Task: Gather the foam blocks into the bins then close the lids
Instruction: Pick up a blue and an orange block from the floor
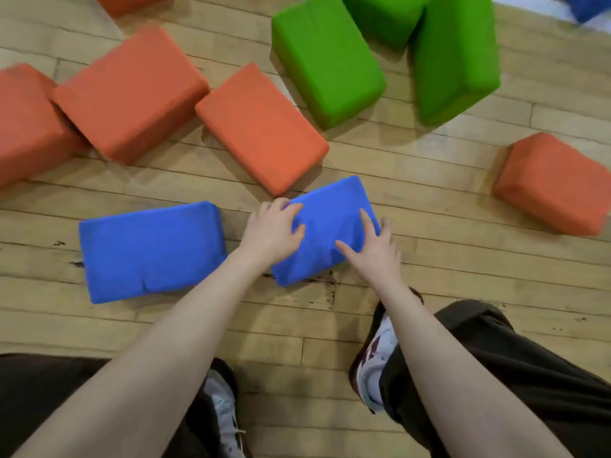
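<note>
On the floor [429, 180] I pass a loose blue block [150, 251] at left; my left hand [269, 231] and right hand [372, 247] clamp the blue foam block [325, 219] by its long sides, fingers [367, 223] spread and curled over it. The cover dimples under them, so I judge it soft and light, best squeezed from both flanks. No bins in view.

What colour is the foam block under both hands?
Blue: the foam block, clearest in the head view.

An orange block [23, 123] at left, another orange block [129, 1] and a blue block [588, 6] at top are cropped by the frame edges.
</note>
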Tool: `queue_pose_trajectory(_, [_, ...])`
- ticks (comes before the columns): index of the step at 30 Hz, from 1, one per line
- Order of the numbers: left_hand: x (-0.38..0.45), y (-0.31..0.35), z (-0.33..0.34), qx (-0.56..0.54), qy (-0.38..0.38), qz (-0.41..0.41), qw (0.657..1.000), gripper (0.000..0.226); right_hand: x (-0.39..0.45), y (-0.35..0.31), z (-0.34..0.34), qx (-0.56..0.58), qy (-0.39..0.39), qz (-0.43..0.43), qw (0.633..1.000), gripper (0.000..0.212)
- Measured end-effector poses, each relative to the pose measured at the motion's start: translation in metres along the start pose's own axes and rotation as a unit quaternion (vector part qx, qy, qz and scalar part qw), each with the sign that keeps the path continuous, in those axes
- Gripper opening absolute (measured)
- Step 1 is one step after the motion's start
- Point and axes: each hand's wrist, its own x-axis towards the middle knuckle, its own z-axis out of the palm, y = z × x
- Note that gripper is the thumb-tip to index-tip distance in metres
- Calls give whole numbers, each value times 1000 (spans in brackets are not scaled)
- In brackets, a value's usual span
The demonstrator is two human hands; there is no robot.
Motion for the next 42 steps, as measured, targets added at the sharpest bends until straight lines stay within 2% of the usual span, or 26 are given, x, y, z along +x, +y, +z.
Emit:
queue_pose_trajectory(6, [2, 2, 45, 108, -10, 35, 994, 76, 17, 15, 30, 108, 52, -22, 993, 79])
queue_pose_trajectory(9, [-5, 1, 48, 119, -39, 27, 992, 99, 10, 15, 29, 124, 135, -41, 982, 69])
queue_pose_trajectory(12, [-13, -1, 42, 82, -22, 28, 996, 111, -2, 8, 23, 132, 239, -94, 957, 70])
queue_pose_trajectory(15, [-18, -1, 40, 87, 9, 55, 995, 116, -14, -2, 17, 153, 275, -133, 940, 70])
queue_pose_trajectory(17, [-20, -4, 39, 81, 47, 70, 993, 109, -20, -8, 15, 169, 261, -161, 937, 69])
queue_pose_trajectory(21, [-21, -16, 34, -41, 143, 97, 984, 74, -23, -8, 13, 224, 212, -223, 925, 71])
queue_pose_trajectory(23, [-21, -26, 34, -12, 142, 130, 981, 75, -23, -6, 10, 207, 205, -239, 926, 74])
queue_pose_trajectory(25, [-24, -32, 38, 34, 114, 155, 981, 86, -25, -5, 7, 168, 215, -245, 930, 76])
queue_pose_trajectory(27, [-25, -32, 44, 39, 63, 126, 989, 101, -27, -6, 6, 145, 234, -248, 929, 75])
queue_pose_trajectory(29, [-27, -28, 46, 19, 61, 103, 993, 101, -26, -7, 6, 144, 237, -256, 926, 75])
queue_pose_trajectory(33, [-30, -34, 43, 12, 164, 179, 970, 72, -24, -8, 6, 181, 221, -289, 914, 63])
queue_pose_trajectory(38, [-33, -40, 28, 3, 277, 233, 932, 43, -16, -35, -4, 156, 316, -288, 890, 51])
queue_pose_trajectory(40, [-36, -41, 17, 31, 305, 250, 918, 50, -14, -49, -12, 152, 328, -283, 889, 51])
queue_pose_trajectory(42, [-39, -44, 5, 87, 295, 258, 916, 79, -16, -60, -20, 166, 331, -275, 887, 51])
